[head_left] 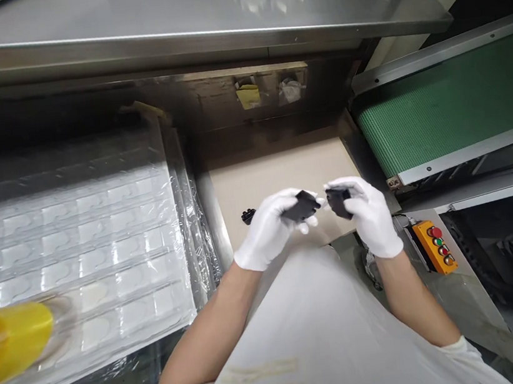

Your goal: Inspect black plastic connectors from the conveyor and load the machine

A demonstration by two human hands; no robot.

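Both hands wear white gloves and are raised over a beige work surface (276,164). My left hand (270,225) is closed around a black moulded part (302,206) that looks like plastic, its pointed end turned to the right. Close by, my right hand (371,211) grips a second black part (339,202) between thumb and fingers. A small gap separates the two parts. Partly covered by my left hand, another small black piece (248,216) with knobs lies on the surface. What exactly these parts are I cannot make out.
Stacked clear plastic trays (87,233) stand at left, a roll of yellow tape (25,339) on top. A steel shelf (168,27) crosses above. To the right are a green conveyor belt (456,96) and an orange button box (435,247). Two small bags (248,94) hang at the back.
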